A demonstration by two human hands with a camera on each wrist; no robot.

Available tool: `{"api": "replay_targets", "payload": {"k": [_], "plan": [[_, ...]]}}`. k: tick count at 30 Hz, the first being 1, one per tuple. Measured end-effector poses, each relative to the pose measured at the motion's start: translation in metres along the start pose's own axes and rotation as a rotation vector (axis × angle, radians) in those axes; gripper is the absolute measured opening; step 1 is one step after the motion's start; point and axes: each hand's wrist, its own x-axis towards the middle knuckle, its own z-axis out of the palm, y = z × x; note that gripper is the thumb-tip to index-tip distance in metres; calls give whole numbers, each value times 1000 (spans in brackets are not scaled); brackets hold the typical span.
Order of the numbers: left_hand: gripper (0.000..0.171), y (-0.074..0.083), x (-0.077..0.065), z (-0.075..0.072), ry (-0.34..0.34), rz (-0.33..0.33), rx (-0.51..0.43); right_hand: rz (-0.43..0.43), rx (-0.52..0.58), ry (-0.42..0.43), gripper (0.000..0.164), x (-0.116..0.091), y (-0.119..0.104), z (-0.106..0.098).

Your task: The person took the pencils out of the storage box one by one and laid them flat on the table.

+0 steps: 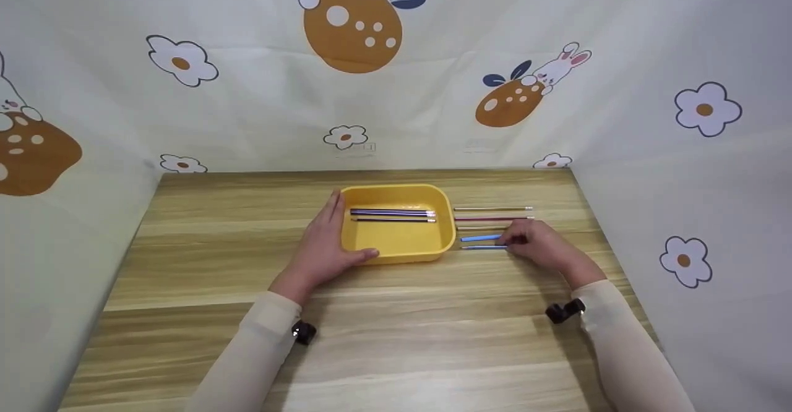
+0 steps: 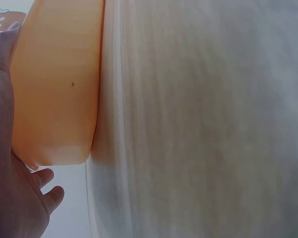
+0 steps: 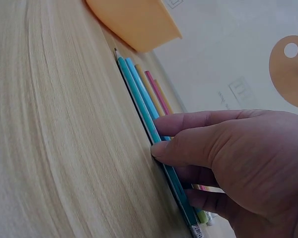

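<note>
A yellow plastic bin [image 1: 402, 258] stands on the table, with several dark and purple pencils [image 1: 393, 213] lying in it. My left hand [image 1: 318, 251] grips the bin's left end, thumb along the front rim and fingers at the back corner. To the right of the bin, my right hand [image 1: 535, 243] is at a row of pencils. In the right wrist view its thumb and index finger pinch a teal pencil [image 3: 136, 94], the nearest in the row. A light blue pencil [image 3: 144, 84] lies right beside it, partly hidden by the fingers.
Beyond the blue pencils lie a magenta pencil [image 1: 486, 219] and a gold pencil [image 1: 492, 208], side by side, eraser ends to the right. A patterned cloth [image 1: 260, 109] walls the wood-grain table [image 1: 396, 338] at the back and both sides.
</note>
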Motion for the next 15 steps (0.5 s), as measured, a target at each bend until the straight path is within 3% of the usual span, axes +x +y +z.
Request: {"api": "replay_targets", "payload": {"k": [15], "plan": [[141, 0, 0, 0, -5, -17, -1, 61, 89, 15, 19, 1, 1, 2]]}}
